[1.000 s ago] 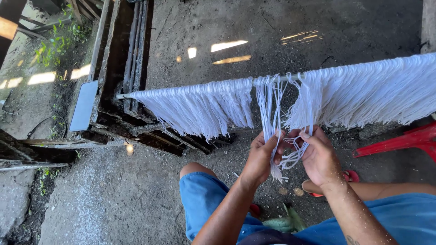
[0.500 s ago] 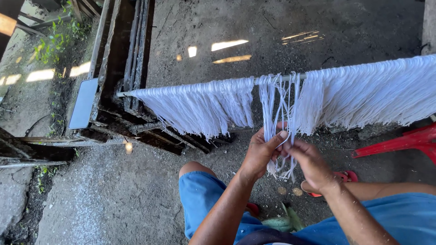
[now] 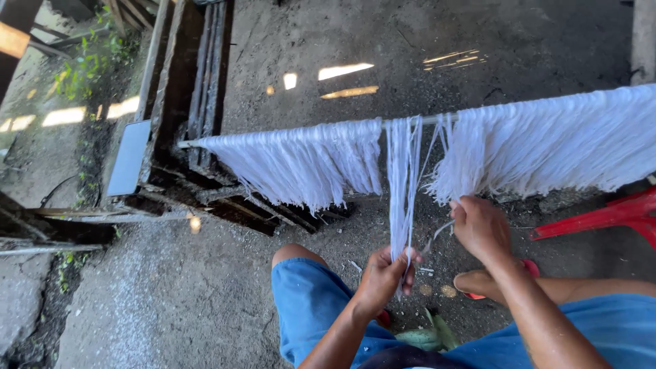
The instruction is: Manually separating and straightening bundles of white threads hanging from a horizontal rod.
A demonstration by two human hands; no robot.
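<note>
While we look down past our blue shorts (image 3: 307,307), our left hand (image 3: 383,277) is clamped tight around the bottom of a thin white thread bundle (image 3: 403,181) hanging off the horizontal rod (image 3: 424,120) — pulled straight down. Our right hand (image 3: 480,227) pinches a few loose strands (image 3: 437,236) just beside it — red chair (image 3: 601,217) nearby.
</note>
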